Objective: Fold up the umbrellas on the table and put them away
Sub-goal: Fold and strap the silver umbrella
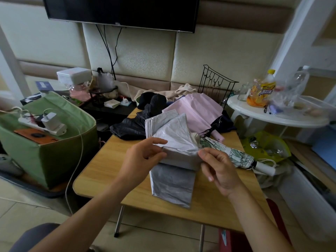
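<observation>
Grey umbrella lies mid tabletop, canopy loose. Left hand and right hand each pinch a fabric fold with fingers. Judged light, limp, slippery; best held at pleat edges, near the ribs

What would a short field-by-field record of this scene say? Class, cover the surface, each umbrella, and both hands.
surface: wooden folding table
grey umbrella: canopy loose, partly pleated, nearest the person
left hand: pinches a fold of the grey canopy
right hand: pinches the same fold at its other end
floral umbrella: rolled up, lying at the table's right edge
pink umbrella: unfolded, behind the grey one
black umbrella: crumpled, at the back left
task state: no umbrella put away yet
</observation>
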A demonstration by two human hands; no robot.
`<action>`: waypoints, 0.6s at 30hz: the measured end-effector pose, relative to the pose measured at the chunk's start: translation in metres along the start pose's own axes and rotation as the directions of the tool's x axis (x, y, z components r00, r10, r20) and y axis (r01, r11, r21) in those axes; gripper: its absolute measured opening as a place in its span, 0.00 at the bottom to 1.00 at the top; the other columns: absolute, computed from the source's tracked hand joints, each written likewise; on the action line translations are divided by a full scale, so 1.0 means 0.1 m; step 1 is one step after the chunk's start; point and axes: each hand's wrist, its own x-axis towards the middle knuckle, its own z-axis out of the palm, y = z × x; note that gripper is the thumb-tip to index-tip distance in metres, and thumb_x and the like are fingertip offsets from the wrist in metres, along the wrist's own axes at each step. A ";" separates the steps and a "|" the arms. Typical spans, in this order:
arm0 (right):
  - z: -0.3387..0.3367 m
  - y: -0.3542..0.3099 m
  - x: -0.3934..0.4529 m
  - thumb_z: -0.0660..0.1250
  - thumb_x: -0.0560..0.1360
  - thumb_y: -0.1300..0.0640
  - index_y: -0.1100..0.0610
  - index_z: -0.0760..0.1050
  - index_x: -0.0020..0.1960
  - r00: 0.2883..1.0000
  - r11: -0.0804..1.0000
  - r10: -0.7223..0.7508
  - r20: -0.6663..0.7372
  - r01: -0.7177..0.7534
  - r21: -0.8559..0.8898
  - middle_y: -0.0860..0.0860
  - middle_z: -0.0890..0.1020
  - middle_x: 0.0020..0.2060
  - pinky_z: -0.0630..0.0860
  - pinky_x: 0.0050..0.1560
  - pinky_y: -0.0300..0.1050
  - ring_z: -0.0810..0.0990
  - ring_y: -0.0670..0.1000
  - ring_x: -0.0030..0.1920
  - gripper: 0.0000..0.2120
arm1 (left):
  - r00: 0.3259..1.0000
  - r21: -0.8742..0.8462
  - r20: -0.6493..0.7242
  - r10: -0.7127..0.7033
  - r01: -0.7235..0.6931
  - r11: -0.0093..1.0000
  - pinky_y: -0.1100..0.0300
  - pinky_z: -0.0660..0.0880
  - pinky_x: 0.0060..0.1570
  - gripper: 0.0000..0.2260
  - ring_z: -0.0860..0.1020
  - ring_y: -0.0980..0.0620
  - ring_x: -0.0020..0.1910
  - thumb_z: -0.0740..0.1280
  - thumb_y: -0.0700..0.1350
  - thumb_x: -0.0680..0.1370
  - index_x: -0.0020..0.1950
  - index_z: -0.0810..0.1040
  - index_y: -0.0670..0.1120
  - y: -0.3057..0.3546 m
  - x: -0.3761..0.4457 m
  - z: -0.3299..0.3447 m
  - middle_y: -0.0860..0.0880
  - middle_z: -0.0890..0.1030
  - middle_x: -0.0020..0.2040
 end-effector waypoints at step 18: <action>-0.01 0.07 0.02 0.65 0.81 0.46 0.61 0.79 0.38 0.992 0.969 0.016 -0.128 -0.047 -0.242 0.66 0.76 0.34 0.68 0.30 0.41 0.72 0.53 0.28 0.21 | 0.826 0.244 0.101 -0.555 0.520 0.818 0.66 0.73 0.34 0.21 0.80 0.56 0.37 0.79 0.47 0.71 0.61 0.79 0.46 0.04 -0.11 -0.06 0.47 0.84 0.45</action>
